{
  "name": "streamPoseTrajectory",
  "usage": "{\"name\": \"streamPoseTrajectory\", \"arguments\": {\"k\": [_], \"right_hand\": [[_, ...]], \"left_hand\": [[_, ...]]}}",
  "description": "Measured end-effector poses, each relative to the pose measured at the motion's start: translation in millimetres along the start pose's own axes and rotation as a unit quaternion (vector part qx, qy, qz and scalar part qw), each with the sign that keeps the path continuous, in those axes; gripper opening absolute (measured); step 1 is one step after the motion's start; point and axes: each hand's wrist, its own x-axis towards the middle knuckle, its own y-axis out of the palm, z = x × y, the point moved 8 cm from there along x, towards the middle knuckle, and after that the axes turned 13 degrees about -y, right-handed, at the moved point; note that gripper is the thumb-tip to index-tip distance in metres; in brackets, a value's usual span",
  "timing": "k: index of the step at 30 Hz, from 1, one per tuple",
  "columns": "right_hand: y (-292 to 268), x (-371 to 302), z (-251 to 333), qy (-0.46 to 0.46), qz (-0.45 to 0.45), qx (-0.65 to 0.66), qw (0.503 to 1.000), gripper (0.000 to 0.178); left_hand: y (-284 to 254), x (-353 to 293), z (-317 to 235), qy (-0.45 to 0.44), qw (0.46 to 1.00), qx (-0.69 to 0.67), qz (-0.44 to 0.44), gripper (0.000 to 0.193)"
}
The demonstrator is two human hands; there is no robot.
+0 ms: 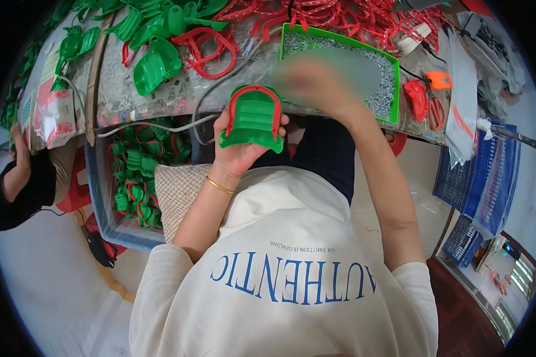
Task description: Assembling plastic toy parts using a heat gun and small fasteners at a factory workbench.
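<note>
My left hand (pixel 238 152) is wrapped round a green plastic scoop-like piece (pixel 253 116) with ribs across its inside and a flared lower lip. Along its upper rim runs a red arched strip (pixel 233 107), fitted round the top and down both sides. My right hand (pixel 315 83) is at the near left part of a bright green tray (pixel 395 80), close to the held piece. It is smeared, so its fingers cannot be made out. The tray is full of small metal pieces (pixel 321 43) that look like screws.
Loose green parts (pixel 156 65) and red strips (pixel 211 52) lie heaped at the table's far side. A grey cable crosses the tabletop. Below left, a blue bin (pixel 104 211) holds similar green-and-red pieces. Red-handled pliers (pixel 436 112) lie at right. Another person's arm (pixel 19 163) shows at far left.
</note>
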Motion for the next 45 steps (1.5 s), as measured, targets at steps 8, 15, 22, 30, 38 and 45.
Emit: {"name": "streamPoseTrajectory", "arguments": {"k": [8, 15, 22, 30, 38, 45], "right_hand": [[-58, -47, -29, 0.121, 0.047, 0.022, 0.991, 0.011], [-19, 0, -15, 0.054, -0.095, -0.144, 0.983, 0.015], [-29, -19, -12, 0.075, -0.065, 0.014, 0.995, 0.015], [-7, 1, -9, 0.053, -0.037, -0.056, 0.996, 0.016], [-24, -10, -17, 0.088, -0.047, 0.049, 0.994, 0.015], [-16, -18, -7, 0.021, 0.113, 0.059, 0.992, 0.012]], "left_hand": [[2, -11, -2, 0.004, 1.000, 0.010, 0.028, 0.081], [1, -4, 2, -0.007, 0.999, 0.031, 0.009, 0.083], [2, -16, 0, 0.019, 0.999, 0.010, 0.026, 0.083], [4, -8, 7, -0.009, 1.000, 0.006, 0.020, 0.082], [-3, -16, 0, 0.010, 1.000, -0.002, 0.019, 0.083], [3, -14, 1, -0.001, 1.000, 0.008, 0.019, 0.084]]}}
